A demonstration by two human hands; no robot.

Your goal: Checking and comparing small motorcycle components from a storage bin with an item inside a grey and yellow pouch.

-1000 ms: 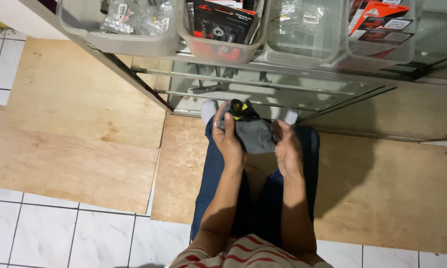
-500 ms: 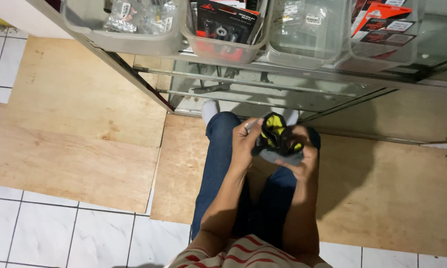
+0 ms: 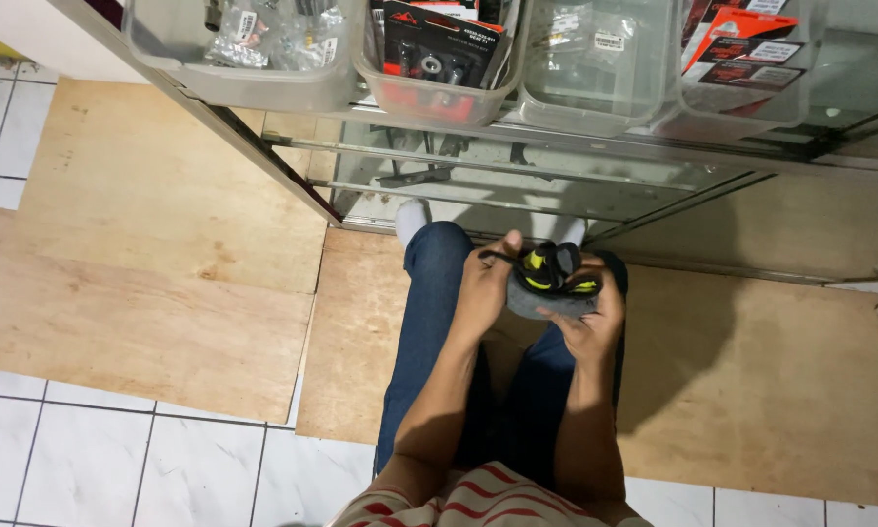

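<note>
I stand looking down at my blue jeans and white socks. Both hands hold a small grey, black and yellow glove-like item (image 3: 548,280) in front of my thighs. My right hand (image 3: 587,317) cups it from below and the right side. My left hand (image 3: 483,283) grips its left end, where a thin black strap sticks out between the fingers.
A glass display counter (image 3: 556,185) with metal rails stands right ahead. On it sit clear plastic bins (image 3: 263,59) of packaged small parts and carded items (image 3: 439,49). Plywood sheets (image 3: 146,273) cover the white tiled floor (image 3: 88,459).
Both hands came back from near the counter with the item. It was turned so its black and yellow side faces up, and both hands shifted slightly left.
</note>
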